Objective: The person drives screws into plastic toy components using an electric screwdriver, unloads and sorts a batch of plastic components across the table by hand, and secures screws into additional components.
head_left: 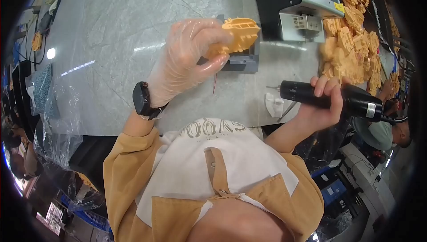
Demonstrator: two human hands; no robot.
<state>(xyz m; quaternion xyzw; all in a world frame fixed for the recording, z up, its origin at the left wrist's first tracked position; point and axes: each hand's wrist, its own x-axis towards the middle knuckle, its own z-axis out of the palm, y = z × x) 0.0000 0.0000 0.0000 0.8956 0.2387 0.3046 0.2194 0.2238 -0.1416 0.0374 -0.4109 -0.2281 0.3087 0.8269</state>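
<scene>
My left hand [191,48], in a clear plastic glove, is closed round an orange moulded plastic part [242,33] with ribs and small pegs along its edge. Just beneath that part lies a dark grey fixture block [242,64] on the table. In my bare right hand [327,102] is a black electric screwdriver [307,94], the fingers wrapped round its body. Its thin bit points left, apart from the orange part, and a cable leaves its right end.
A black and silver machine [307,15] stands at the back right. Beside it is a heap of orange parts [349,55]. A white crumpled piece [274,104] and tweezers-like tool [288,110] lie near the front edge. Plastic film [58,113] hangs at left. Other people sit right and left.
</scene>
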